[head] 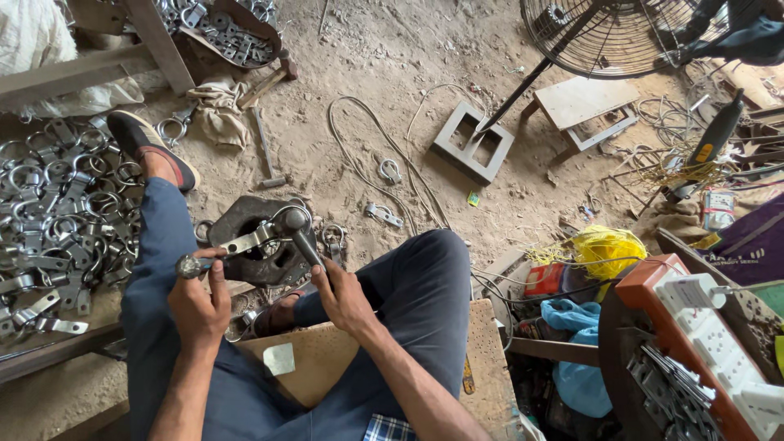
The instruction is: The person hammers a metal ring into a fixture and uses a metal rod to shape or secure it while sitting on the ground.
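**Seated metalwork on a dirt floor: both hands on one clamp assembly**

- Left hand (198, 304): fingers curled tight round the short grey handle (189, 265) of a tool, thumb on top, apparently to steady it while the other hand works.
- Right hand (343, 296): fingers wrapped and pressed together on a dark lever (309, 247), which rises from the fingers to a rounded head just above them.
- Flat metal strap (247, 240): runs between the two hands, from beside the left fingers up to the lever's head; it is held over the dark iron block (255, 245), seemingly so that the block carries the load.
- Iron block: rests on the floor directly beyond both sets of fingers, between the person's knees.
- Pile of finished ring clamps (57, 208): well to the left of the left fingers, within arm's reach across the blue trouser leg.
- Hammer (266, 151): on the dirt beyond the block, apart from both hands.
- Loose clamp pieces (384, 214): just beyond the right fingers.
- Wooden board (322, 359): below the right wrist, serving as a seat.
- Yellow cord bundle (606, 249) and white power strip (710, 327): far right of the right fingers.
- Fan (608, 33): top right, well away.
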